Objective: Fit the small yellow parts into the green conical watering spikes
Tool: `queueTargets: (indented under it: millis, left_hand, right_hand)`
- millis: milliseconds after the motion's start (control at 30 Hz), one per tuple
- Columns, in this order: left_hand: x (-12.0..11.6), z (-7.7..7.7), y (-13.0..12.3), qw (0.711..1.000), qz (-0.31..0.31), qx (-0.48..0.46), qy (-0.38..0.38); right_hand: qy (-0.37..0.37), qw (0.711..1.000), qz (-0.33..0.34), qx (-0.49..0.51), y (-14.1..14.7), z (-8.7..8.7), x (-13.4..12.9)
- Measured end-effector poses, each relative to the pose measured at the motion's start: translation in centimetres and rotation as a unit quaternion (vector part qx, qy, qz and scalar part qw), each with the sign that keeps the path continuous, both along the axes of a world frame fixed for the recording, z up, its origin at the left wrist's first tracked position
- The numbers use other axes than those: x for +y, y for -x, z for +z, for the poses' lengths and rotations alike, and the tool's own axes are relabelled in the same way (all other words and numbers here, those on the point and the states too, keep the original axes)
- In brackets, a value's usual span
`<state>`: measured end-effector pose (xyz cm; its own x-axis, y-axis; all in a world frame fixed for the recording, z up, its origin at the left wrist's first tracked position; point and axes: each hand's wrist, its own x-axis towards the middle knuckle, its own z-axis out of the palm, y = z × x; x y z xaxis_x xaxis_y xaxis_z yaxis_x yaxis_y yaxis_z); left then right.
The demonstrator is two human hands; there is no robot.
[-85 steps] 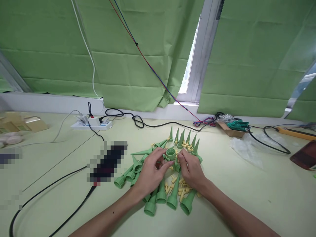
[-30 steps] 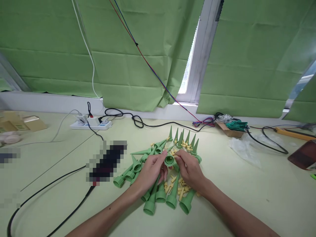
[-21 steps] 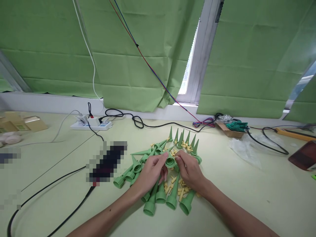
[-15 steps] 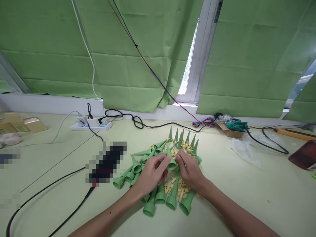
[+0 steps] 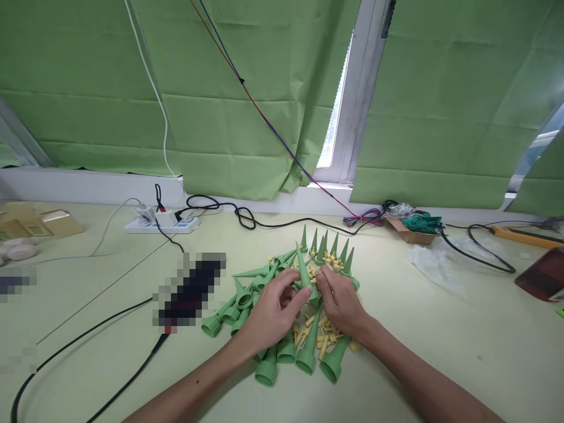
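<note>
My left hand is closed on a green plastic watering spike, a hollow cone with a wide collar, its tip pointing up and away from me. Just right of that collar, my right hand is pinched, and what its fingers hold is too small and hidden to make out. Around and beneath both hands lie several more green spikes, heaped to the left and in front. Small yellow plastic fittings are scattered among them. Behind the hands, several spikes stand upright beside more yellow fittings.
A power strip with plugs and a black cable runs along the back. A blurred dark device lies left. Back right are a small cardboard box and clear plastic bags; a dark red object sits far right.
The spike in my left hand has tilted, its tip now leaning further left and its collar nearer my right hand. My left thumb has shifted down to the collar.
</note>
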<state>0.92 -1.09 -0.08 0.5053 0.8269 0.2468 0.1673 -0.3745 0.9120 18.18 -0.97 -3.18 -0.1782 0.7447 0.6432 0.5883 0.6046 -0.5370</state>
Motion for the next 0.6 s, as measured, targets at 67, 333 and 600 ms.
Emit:
queueTargets:
  millis: [67, 333, 600]
  left_hand:
    - [-0.03, -0.11, -0.04, 1.0, 0.015, 0.012, -0.019]
    - [-0.09, -0.22, 0.02, 0.994, 0.058, 0.053, -0.076]
    - [-0.12, -0.04, -0.03, 0.99, 0.062, 0.07, -0.105]
  right_hand:
    - [-0.002, 1.0, -0.005, -0.004, -0.03, -0.07, 0.06]
    - [-0.011, 1.0, -0.004, -0.014, -0.03, -0.24, 0.25]
    - [-0.006, 1.0, -0.004, -0.017, -0.03, -0.19, 0.18]
